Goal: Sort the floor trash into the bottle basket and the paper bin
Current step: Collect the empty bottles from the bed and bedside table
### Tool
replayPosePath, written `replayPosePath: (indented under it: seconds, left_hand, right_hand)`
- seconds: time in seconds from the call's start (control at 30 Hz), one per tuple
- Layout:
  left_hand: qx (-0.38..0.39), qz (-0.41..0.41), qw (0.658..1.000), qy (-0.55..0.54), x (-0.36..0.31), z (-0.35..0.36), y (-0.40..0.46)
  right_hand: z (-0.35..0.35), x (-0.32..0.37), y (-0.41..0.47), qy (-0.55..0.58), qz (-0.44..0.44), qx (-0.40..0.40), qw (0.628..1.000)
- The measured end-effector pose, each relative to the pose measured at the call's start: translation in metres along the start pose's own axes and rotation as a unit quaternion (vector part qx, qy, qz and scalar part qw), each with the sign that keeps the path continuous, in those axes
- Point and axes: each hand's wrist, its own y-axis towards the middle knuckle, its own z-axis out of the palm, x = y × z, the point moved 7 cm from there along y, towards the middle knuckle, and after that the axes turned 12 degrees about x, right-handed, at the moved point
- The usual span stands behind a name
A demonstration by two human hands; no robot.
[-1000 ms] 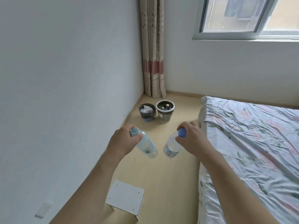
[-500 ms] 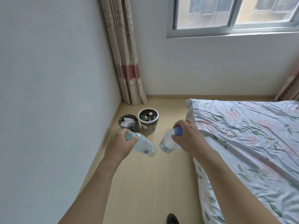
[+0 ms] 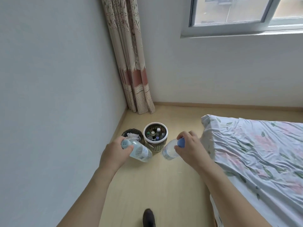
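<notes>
We see two bare arms reaching forward over a pale wooden floor (image 3: 152, 182). The left hand (image 3: 114, 153) holds a clear plastic bottle (image 3: 139, 151) near its neck, fingers (image 3: 127, 149) curled round it just below the pale blue cap (image 3: 125, 143), with the body of the bottle tilted down and to the right. The right hand (image 3: 191, 149) grips a second clear bottle (image 3: 169, 150) at its top, fingers wrapped about the blue cap (image 3: 181, 142), and this bottle slants down and to the left. The two bottles are held apart in the air, their lower ends pointing toward each other.

Beyond the hands, on the floor near the corner of the room, stand two round containers side by side, touching or nearly so. The right one is a bottle basket (image 3: 161, 128) with a white rim and perforated wall, and we can make out several bottles standing inside it. The left one is a darker paper bin (image 3: 141, 133), with crumpled white paper (image 3: 133, 136) in it; the left hand and its bottle overlap it in our view.

A patterned curtain (image 3: 131, 63) hangs in the corner behind them, and a window (image 3: 246, 15) sits high on the far wall. A bed (image 3: 255, 154) with a floral sheet fills the right side. A dark shoe tip (image 3: 148, 217) shows at the bottom edge.
</notes>
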Motion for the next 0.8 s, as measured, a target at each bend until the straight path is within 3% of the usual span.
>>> replayPosePath:
  seconds: [0.4,0.6,0.8]
  left_hand:
    - [0.056,-0.025,0.998,-0.019,0.007,-0.027,0.299]
    - [0.101,-0.031,0.994,0.001,-0.015,-0.002,0.413]
    - [0.133,-0.056,0.989,0.040,-0.008,0.037,0.515]
  right_hand:
    - [-0.002,0.006,0.271,-0.028,0.065,0.016,0.997]
    - [-0.005,-0.016,0.384,-0.016,0.087,0.033,0.996]
    - [0.027,-0.056,0.498,-0.025,0.079,0.100,0.991]
